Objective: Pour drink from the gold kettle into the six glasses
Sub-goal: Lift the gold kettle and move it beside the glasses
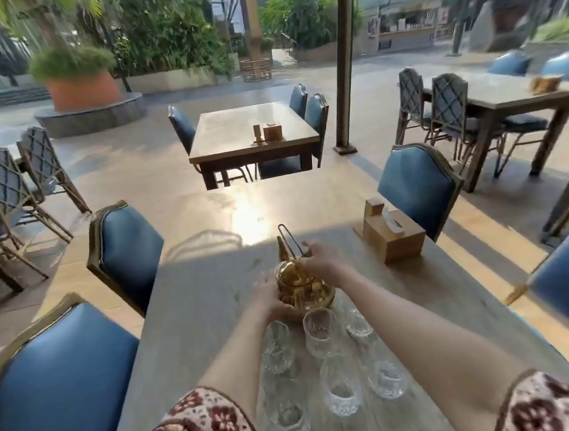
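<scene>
Gold catches the light at the middle of our tabletop (195,312): the gold kettle (303,287) stands there upright, its wire handle (290,240) raised, just beyond the six glasses (320,329). The glasses stand in a loose cluster between the kettle and us, and all look empty, though blur makes it hard to be sure of the nearest ones.

Our left hand (266,299) is cupped against the kettle's left flank, fingers spread around the belly in an open grip that steadies rather than lifts. Our right hand (321,256) reaches over the top by the base of the handle; whether its fingers have closed on the wire we cannot tell, as the kettle hides the fingertips.

We judge that we are at the very start: taking hold of the kettle, no pour begun. The next move calls for a firm closing of the right hand on the handle, a lift clear of the tabletop, and a short carry back toward the nearest rim, with the left hand supporting the body. The spout appears to point away from us, so the kettle may need turning first. A wooden tissue box (393,236) sits well apart to the right, out of the way.
</scene>
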